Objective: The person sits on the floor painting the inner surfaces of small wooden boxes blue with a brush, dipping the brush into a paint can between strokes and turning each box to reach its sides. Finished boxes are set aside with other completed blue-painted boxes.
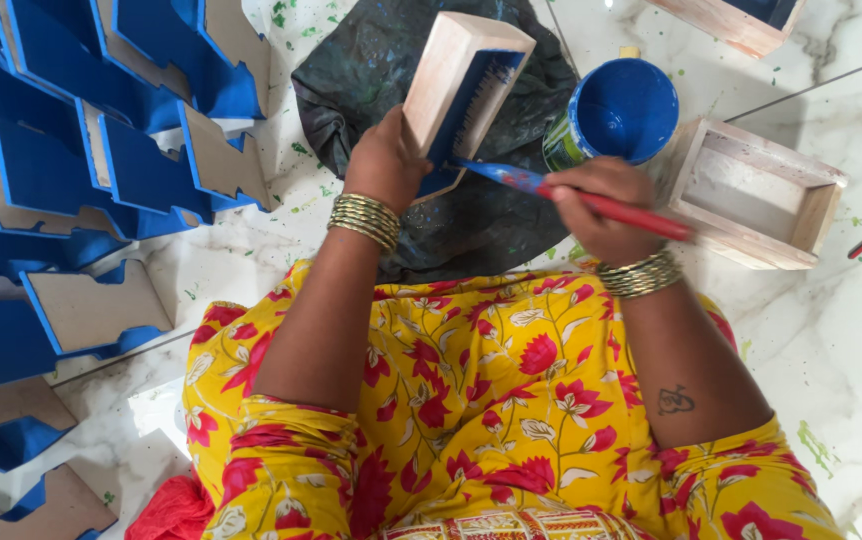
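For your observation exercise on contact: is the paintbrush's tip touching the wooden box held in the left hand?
Touching. The head view shows the paintbrush tip pressed against the blue-painted inner side of the wooden box, with no gap visible.

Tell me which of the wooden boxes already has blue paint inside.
The open wooden box held in the left hand; its inside shows blue. The bare wooden box beside the paint can is unpainted.
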